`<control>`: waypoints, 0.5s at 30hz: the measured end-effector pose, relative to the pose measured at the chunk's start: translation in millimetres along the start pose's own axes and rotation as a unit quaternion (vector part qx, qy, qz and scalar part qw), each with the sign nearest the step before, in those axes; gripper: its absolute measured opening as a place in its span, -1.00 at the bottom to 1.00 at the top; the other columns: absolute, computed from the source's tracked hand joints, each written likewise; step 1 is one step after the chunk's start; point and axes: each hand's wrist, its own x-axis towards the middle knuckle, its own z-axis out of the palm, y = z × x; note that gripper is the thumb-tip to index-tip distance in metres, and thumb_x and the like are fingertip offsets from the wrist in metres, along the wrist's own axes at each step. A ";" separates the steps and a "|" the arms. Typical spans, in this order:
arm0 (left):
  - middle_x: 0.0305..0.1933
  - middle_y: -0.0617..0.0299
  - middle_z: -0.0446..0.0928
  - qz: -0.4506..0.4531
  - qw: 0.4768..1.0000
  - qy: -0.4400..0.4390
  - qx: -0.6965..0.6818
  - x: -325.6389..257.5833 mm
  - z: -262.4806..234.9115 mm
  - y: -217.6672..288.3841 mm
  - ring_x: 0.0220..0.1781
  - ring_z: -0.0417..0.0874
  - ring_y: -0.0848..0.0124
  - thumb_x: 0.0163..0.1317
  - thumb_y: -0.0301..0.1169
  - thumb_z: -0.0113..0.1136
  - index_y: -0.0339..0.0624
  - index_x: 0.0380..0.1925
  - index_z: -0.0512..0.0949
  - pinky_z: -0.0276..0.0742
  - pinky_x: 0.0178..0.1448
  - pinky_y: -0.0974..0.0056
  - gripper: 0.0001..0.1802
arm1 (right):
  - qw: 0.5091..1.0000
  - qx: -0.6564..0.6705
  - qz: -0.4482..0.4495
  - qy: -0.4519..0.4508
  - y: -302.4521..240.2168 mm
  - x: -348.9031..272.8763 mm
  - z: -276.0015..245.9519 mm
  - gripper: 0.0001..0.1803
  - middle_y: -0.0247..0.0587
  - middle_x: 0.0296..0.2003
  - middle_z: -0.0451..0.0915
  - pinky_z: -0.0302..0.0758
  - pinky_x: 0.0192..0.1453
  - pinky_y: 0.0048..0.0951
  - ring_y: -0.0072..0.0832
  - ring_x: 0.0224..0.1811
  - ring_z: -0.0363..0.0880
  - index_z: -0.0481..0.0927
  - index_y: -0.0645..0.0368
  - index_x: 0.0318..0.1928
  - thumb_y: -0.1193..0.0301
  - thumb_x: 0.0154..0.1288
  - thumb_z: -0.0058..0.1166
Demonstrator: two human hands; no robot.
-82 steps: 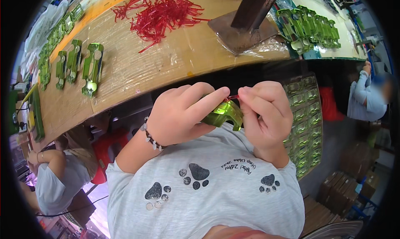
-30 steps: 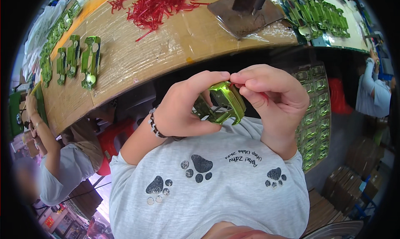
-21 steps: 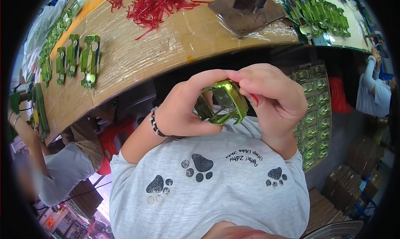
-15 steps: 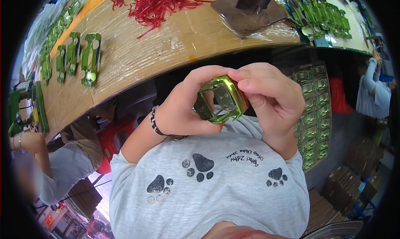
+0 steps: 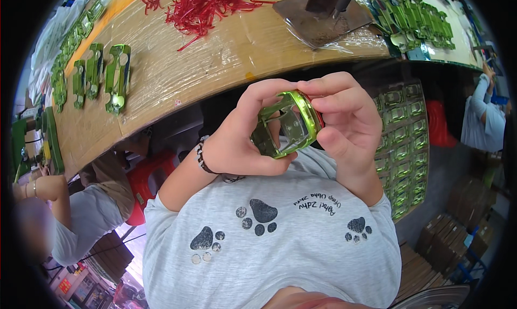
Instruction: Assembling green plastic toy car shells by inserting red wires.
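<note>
A shiny green plastic toy car body shell [image 5: 308, 118] is held up before my chest, its hollow side facing me. My left hand [image 5: 237, 128] wraps round its left side, with fingers over the top and thumb beneath. My right hand [image 5: 353, 110] grips the shell's right end, fingertips at the upper edge and thumb at the lower side. A thin red strip [image 5: 321, 118] shows along that end, partly covered by my right fingers. How the strip is fixed there I cannot tell.
Loose red plastic strips [image 5: 202, 10] lie heaped on the film-covered table [image 5: 215, 64]. Green car shells [image 5: 117, 77] stand at the left, more [image 5: 412, 21] at far right. A dark metal stand [image 5: 326, 18] is at the back. A tray of green parts [image 5: 401, 142] sits right; co-workers sit both sides.
My right fingers have shifted up and spread a little along the shell's right end, its thumb now lower and apart from the fingers. The shell has turned slightly; my left hand keeps its hold.
</note>
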 end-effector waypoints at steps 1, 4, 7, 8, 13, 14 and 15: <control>0.07 0.10 0.41 -0.018 1.000 0.005 0.003 0.8 0.0 2.4 0.04 0.53 0.36 -0.22 -0.69 0.38 -0.14 0.34 0.04 0.50 0.03 0.29 0.06 | 1.000 0.023 0.002 0.005 0.8 -0.7 0.1 -0.73 0.03 0.06 0.48 0.42 0.23 -0.35 -0.34 0.14 0.47 0.53 0.30 -0.06 0.60 0.22 0.21; 0.11 0.10 0.41 -0.057 0.998 0.006 -0.005 1.1 -1.0 3.7 0.12 0.50 0.35 -0.23 -0.67 0.39 -0.14 0.35 0.04 0.46 0.12 0.27 0.08 | 1.000 0.023 0.012 0.000 0.7 -2.8 -1.8 -0.77 0.04 0.08 0.46 0.39 0.25 -0.35 -0.36 0.15 0.45 0.54 0.29 -0.07 0.63 0.25 0.17; 0.14 0.11 0.40 -0.081 0.996 0.007 -0.022 1.8 -1.5 3.8 0.16 0.48 0.36 -0.24 -0.67 0.40 -0.13 0.35 0.04 0.43 0.17 0.28 0.08 | 1.000 0.006 0.024 0.009 0.2 -3.5 0.1 -0.80 0.02 0.08 0.45 0.39 0.23 -0.38 -0.38 0.12 0.45 0.55 0.28 -0.09 0.63 0.27 0.15; 0.14 0.11 0.40 -0.083 0.996 0.010 -0.027 2.5 -1.5 3.6 0.17 0.48 0.36 -0.24 -0.66 0.39 -0.13 0.35 0.04 0.43 0.18 0.28 0.08 | 1.000 0.006 0.024 0.009 1.0 -4.1 -0.1 -0.80 0.02 0.08 0.45 0.39 0.23 -0.38 -0.38 0.12 0.45 0.55 0.28 -0.09 0.63 0.27 0.15; 0.11 0.14 0.43 -0.049 0.998 0.020 -0.029 3.7 -0.7 -2.2 0.02 0.51 0.46 -0.20 -0.66 0.39 -0.12 0.34 0.07 0.45 -0.02 0.38 0.04 | 0.997 0.056 0.033 0.039 6.7 -6.6 2.7 -0.80 0.01 0.11 0.41 0.40 0.22 -0.40 -0.42 0.11 0.44 0.53 0.28 -0.07 0.59 0.30 0.16; 0.14 0.12 0.40 -0.077 0.996 0.013 -0.037 3.4 -1.3 -1.3 0.18 0.47 0.36 -0.24 -0.67 0.39 -0.13 0.35 0.04 0.42 0.18 0.29 0.08 | 0.997 0.056 0.033 0.039 7.3 -7.1 1.6 -0.80 0.01 0.11 0.41 0.40 0.22 -0.40 -0.42 0.11 0.44 0.53 0.28 -0.07 0.59 0.30 0.16; 0.14 0.12 0.40 -0.078 0.996 0.013 -0.037 3.4 -1.7 -1.0 0.18 0.47 0.36 -0.24 -0.67 0.39 -0.13 0.35 0.04 0.42 0.18 0.29 0.08 | 0.999 0.043 0.022 0.026 7.5 -7.6 -0.4 -0.80 0.01 0.11 0.41 0.40 0.22 -0.38 -0.41 0.12 0.44 0.53 0.28 -0.07 0.58 0.31 0.16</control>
